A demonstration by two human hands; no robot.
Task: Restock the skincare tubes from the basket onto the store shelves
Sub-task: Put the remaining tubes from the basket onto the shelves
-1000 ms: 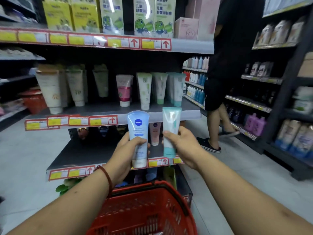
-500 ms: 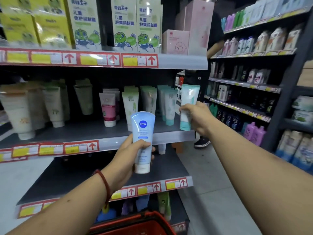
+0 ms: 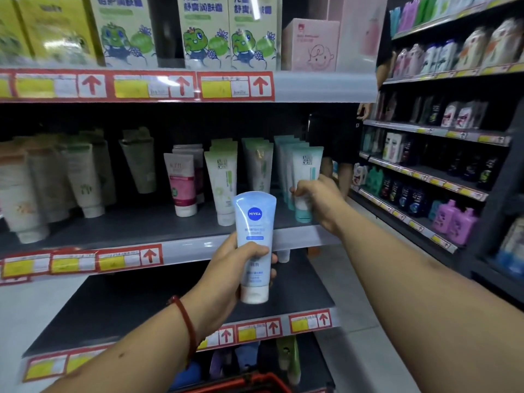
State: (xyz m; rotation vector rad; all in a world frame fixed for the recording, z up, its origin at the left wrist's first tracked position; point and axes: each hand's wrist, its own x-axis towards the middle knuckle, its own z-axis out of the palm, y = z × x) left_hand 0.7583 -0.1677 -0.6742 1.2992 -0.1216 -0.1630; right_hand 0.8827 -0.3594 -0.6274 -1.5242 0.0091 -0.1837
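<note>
My left hand (image 3: 235, 268) grips a light blue Nivea tube (image 3: 254, 222), upright and cap down, in front of the middle shelf's edge (image 3: 297, 236). My right hand (image 3: 320, 199) is wrapped around a white and teal tube (image 3: 306, 171) that stands cap down at the right end of the middle shelf, in front of a row of matching teal tubes (image 3: 283, 154). Only the red rim of the basket (image 3: 241, 382) shows at the bottom of the view.
Green, pink and beige tubes (image 3: 181, 182) stand along the middle shelf. The lower shelf (image 3: 136, 304) is dark and mostly bare. Green frog boxes (image 3: 226, 32) sit on the top shelf. A person (image 3: 340, 143) stands in the aisle by the right-hand shelves (image 3: 425, 171).
My right hand has carried the teal tube forward and down onto the right end of the middle shelf. The view has moved closer to the shelves. The left hand keeps the Nivea tube.
</note>
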